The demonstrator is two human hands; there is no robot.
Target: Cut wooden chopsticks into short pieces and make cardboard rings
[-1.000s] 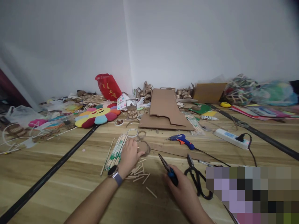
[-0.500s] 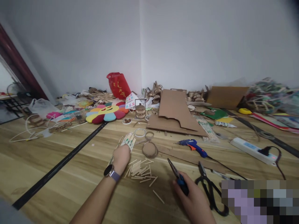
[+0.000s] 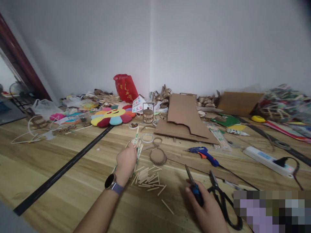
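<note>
My left hand [image 3: 126, 160], with a watch on the wrist, is closed on wooden sticks [image 3: 137, 137] that rise above its fingers; more sticks in plastic lie beneath and beside it. My right hand [image 3: 205, 202] grips blue-and-black pliers [image 3: 195, 189], their jaws pointing up and away. Between the hands lies a loose pile of short cut sticks [image 3: 147, 178], with one stick [image 3: 167, 206] apart from it. Just beyond the pile sits a round cardboard piece with a ridged rim [image 3: 157, 156]. Black scissors [image 3: 222, 197] rest right beside my right hand.
A blue glue gun [image 3: 202, 153] and a white power strip [image 3: 268, 160] lie to the right. Torn cardboard [image 3: 183, 111] is farther back. A small basket [image 3: 148, 115], a flower cushion [image 3: 114, 116] and a red bag [image 3: 126, 88] stand towards the wall.
My left hand has lifted slightly, and sticks now stand up from its fingers. My right hand has shifted a little, and the pliers' jaws look narrower. The view has moved slightly left.
</note>
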